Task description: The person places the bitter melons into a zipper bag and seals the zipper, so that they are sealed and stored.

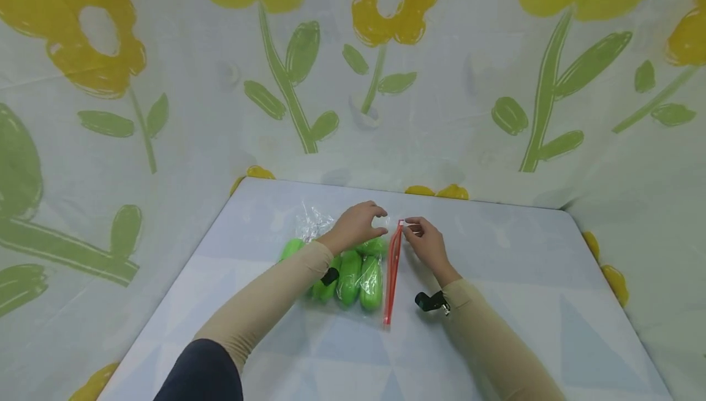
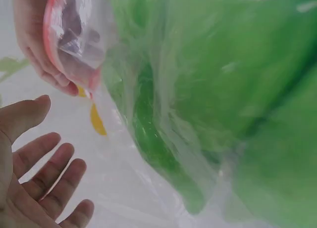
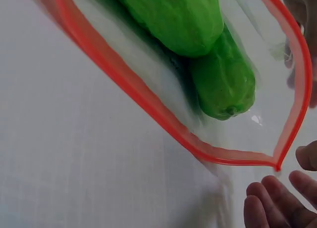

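A clear zip bag (image 1: 314, 222) lies on the table with several plump green cucumbers (image 1: 349, 278) inside. Its red zip edge (image 1: 392, 278) faces right, and in the right wrist view the mouth gapes apart around two cucumbers (image 3: 225, 84). Over the bag, near the top of the zip edge, my left hand (image 1: 357, 224) hovers with thumb and fingers spread and nothing in them. My right hand (image 1: 430, 246) is at the far end of the zip edge. Its fingers (image 3: 267, 198) are loosely bent beside the bag's corner, with no grip on it visible.
A white table (image 1: 496, 303) with pale blue triangles bears the bag. Flower-print curtains (image 1: 441, 113) enclose its back and sides. Small black devices are worn at the left wrist (image 1: 330, 276) and the right wrist (image 1: 430, 301).
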`<state>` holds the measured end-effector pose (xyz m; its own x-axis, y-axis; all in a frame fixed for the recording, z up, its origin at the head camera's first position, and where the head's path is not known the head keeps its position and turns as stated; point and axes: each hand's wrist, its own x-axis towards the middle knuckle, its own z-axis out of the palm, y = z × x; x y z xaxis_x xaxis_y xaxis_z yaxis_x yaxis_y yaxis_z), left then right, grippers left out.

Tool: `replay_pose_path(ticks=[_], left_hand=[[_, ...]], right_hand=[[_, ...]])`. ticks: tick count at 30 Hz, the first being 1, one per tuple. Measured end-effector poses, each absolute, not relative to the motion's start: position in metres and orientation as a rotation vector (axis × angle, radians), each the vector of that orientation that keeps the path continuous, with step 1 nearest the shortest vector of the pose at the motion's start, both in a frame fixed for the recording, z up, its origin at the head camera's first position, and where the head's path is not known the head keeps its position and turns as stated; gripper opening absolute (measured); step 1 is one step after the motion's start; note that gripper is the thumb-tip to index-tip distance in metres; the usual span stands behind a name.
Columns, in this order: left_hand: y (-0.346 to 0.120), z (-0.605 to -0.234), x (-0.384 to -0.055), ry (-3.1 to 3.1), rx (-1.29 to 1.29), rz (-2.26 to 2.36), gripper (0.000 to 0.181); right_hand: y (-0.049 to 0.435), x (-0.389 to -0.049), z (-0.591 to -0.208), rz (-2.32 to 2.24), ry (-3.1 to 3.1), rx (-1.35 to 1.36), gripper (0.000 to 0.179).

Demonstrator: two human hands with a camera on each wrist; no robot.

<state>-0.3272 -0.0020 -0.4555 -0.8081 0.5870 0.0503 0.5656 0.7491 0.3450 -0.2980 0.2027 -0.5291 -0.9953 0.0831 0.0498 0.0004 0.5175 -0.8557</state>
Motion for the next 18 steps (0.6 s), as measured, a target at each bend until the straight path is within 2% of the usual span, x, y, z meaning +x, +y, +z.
replay_pose_path(ticks=[8, 18], left_hand=[[0.021, -0.470, -0.353, 2.862, 0.898, 0.547, 0.043], [0.028, -0.486, -0.371, 2.757, 0.841, 0.764, 0.034]], right_hand=[[0.198, -0.307, -0.532, 1.653, -2.580, -0.116, 0.036], [0.196, -0.313, -0.540, 1.850, -2.470, -0.200, 0.033]])
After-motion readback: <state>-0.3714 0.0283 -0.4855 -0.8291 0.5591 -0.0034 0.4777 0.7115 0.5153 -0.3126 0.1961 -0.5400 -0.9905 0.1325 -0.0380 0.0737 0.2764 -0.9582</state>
